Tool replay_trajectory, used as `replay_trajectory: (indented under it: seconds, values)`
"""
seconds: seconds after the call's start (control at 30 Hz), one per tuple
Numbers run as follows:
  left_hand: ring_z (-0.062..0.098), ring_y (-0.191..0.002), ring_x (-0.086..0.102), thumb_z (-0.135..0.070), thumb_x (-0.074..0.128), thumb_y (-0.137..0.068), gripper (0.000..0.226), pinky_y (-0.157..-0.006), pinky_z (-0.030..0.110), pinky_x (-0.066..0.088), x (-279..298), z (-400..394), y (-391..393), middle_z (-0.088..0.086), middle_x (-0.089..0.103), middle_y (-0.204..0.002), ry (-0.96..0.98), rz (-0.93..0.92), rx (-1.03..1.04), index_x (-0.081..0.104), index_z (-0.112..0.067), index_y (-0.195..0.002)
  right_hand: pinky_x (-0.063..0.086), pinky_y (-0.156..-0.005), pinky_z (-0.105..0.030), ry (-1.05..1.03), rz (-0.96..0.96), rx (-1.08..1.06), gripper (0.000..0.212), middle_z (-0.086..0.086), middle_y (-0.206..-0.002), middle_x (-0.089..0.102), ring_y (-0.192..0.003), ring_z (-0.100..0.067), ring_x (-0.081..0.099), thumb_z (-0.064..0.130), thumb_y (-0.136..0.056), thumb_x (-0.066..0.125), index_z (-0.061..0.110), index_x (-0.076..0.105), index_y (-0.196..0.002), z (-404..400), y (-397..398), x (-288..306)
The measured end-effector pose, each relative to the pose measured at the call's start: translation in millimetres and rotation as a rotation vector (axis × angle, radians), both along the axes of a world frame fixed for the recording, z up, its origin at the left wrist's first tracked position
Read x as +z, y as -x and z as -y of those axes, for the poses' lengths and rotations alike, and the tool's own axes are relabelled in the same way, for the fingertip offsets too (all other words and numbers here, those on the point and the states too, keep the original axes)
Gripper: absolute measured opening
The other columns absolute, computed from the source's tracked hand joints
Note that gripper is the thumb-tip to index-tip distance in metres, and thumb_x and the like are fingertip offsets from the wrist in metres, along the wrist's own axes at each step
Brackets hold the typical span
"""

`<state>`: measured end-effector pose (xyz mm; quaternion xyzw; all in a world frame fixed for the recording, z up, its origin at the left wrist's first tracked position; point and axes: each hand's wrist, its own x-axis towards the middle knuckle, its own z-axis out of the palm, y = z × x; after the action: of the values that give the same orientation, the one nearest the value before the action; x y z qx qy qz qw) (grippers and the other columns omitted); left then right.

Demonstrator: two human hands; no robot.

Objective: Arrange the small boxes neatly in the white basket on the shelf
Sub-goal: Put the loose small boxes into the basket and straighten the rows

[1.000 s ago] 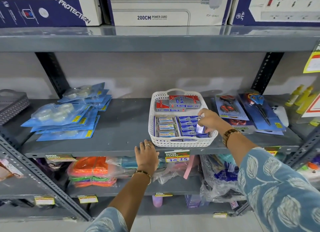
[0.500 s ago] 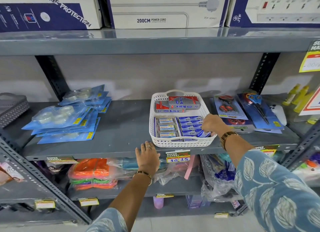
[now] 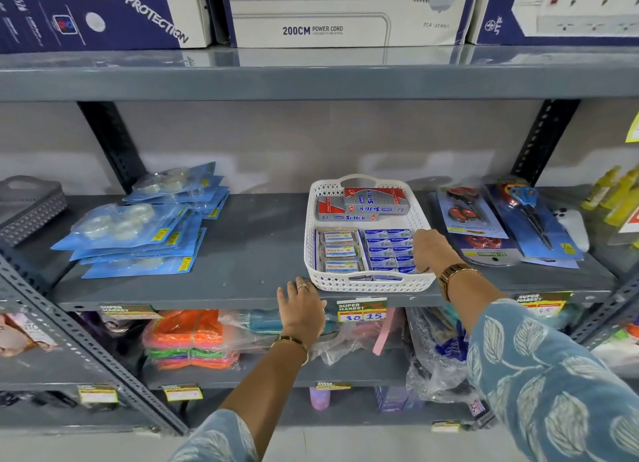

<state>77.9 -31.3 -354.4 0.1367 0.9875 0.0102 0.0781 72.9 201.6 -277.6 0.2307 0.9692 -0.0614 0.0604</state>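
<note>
Your right hand (image 3: 430,250), fingers curled down onto the blue boxes (image 3: 389,249) beneath, seats them in the white basket (image 3: 363,283); your left hand (image 3: 302,304), flat and empty, braces the shelf edge (image 3: 207,297).

One white basket (image 3: 366,283), two hands (image 3: 302,309), three scissor packs (image 3: 466,216).

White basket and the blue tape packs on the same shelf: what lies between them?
Nothing: bare grey shelf separates white basket from tape packs, in the head view.
</note>
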Motion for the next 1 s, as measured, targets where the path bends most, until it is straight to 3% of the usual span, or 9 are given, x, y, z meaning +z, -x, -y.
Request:
replay_trajectory:
  seconds: [0.13,1.0]
  values:
    - [0.03,-0.142,0.025,-0.037,0.034,-0.1,0.058,-0.119,0.047,0.018,0.9,-1.4,2.1,0.013,0.03,-0.153,-0.002,-0.009,0.007,0.023,-0.003,-0.146,0.054,-0.088,-0.035,0.091,0.036,0.021,0.035,-0.019,-0.117,0.064,-0.101,-0.03,0.065,0.005,-0.085,0.064,0.001,0.054,-0.118,-3.0,-0.1,0.9]
    - [0.027,-0.136,0.036,-0.042,0.037,-0.098,0.055,-0.118,0.048,0.018,-1.8,0.2,10.2,0.01,0.041,-0.146,-0.031,-0.036,0.001,0.034,-0.007,-0.14,0.048,-0.096,-0.032,-0.129,0.047,0.058,0.034,-0.016,-0.13,0.058,-0.117,-0.027,0.058,0.003,-0.094,0.043,-0.001,0.051,-0.127,24.5,4.3,0.5]
